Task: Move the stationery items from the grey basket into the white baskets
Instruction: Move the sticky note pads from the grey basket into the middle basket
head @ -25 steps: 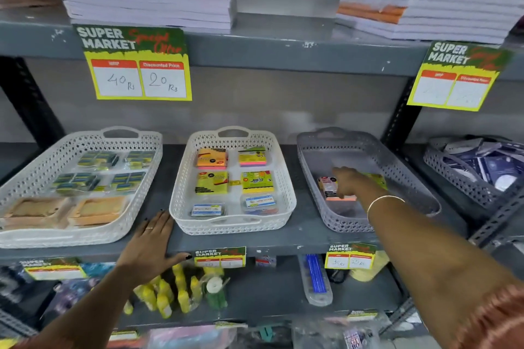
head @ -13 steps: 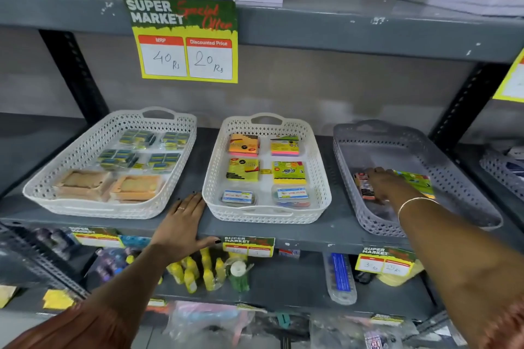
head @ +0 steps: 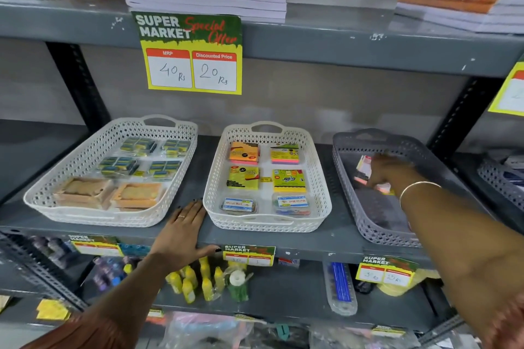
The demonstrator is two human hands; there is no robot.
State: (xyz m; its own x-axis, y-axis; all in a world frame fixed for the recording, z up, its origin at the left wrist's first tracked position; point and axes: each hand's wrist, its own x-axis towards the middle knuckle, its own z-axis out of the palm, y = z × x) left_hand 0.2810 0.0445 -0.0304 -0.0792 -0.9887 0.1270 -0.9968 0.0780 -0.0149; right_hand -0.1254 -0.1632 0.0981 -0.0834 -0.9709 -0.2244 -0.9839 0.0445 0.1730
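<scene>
1. Grey basket (head: 357, 207) sat on the grey metal shelf (head: 334, 238), with the right hand (head: 381, 171) reaching inside, blurred.
2. Fingers seemed closed on a pink-and-white sticky-note pack (head: 363, 168), lifted at the fingertips; firmness of hold could not be told.
3. Left of that grip stood the middle white basket (head: 321, 193), filled with sticky-note packs (head: 285, 153).
4. Further left stood the second white basket (head: 85, 156), holding small packets.
5. Left hand (head: 181, 231) lay flat, fingers spread, on the shelf edge between the white baskets.
</scene>
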